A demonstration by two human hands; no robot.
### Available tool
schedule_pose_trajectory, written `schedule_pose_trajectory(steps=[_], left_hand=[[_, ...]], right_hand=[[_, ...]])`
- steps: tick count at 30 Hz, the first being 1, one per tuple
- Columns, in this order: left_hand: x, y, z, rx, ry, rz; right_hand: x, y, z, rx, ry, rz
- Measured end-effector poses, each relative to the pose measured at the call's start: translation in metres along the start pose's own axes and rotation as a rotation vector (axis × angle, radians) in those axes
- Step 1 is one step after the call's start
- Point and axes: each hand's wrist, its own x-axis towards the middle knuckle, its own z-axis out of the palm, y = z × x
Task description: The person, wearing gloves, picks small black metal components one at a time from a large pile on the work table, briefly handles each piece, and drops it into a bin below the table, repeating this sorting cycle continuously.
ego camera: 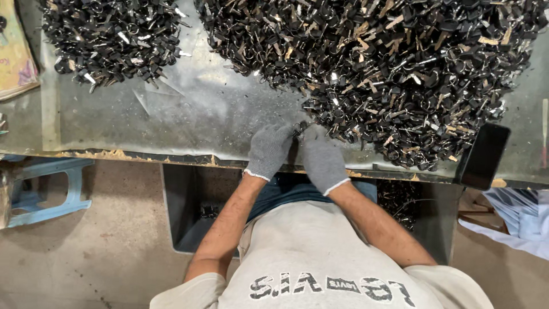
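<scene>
Both of my hands wear grey knit gloves and meet at the near edge of a worn metal tabletop (189, 114). My left hand (269, 150) and my right hand (321, 157) pinch one small black key-ring piece (299, 129) between their fingertips. Just beyond them lies a big heap of black and brown key-ring pieces with metal rings (394, 63), its near edge touching my right hand. A smaller heap of the same dark pieces (111, 37) lies at the far left of the table.
A black phone (484, 155) lies at the table's right front edge. Under the table stands a dark bin (183, 212) holding a few pieces. A light blue plastic stool (48, 191) stands on the concrete floor at left. Clear plastic bags (517, 214) lie at right.
</scene>
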Motion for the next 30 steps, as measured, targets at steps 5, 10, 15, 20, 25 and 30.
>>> schedule_pose_trajectory(steps=[5,10,15,20,25,30], left_hand=[[0.002,-0.010,0.004,-0.042,0.001,0.073],[0.002,-0.012,0.007,-0.052,0.037,0.093],[0.003,-0.008,0.003,-0.060,0.044,0.102],[0.003,0.007,0.000,0.131,0.026,0.035],[-0.010,0.014,0.000,0.075,0.108,-0.018],[-0.009,0.005,0.002,-0.028,0.058,0.002]], right_hand=[[0.008,0.008,-0.003,0.067,-0.345,0.155],[0.002,0.014,-0.004,0.201,-0.089,0.012],[0.005,0.011,0.007,-0.022,-0.223,0.057],[0.007,0.020,0.003,0.032,-0.147,-0.050],[-0.013,0.016,-0.008,0.081,-0.194,0.056],[-0.013,0.009,-0.006,0.066,0.232,-0.248]])
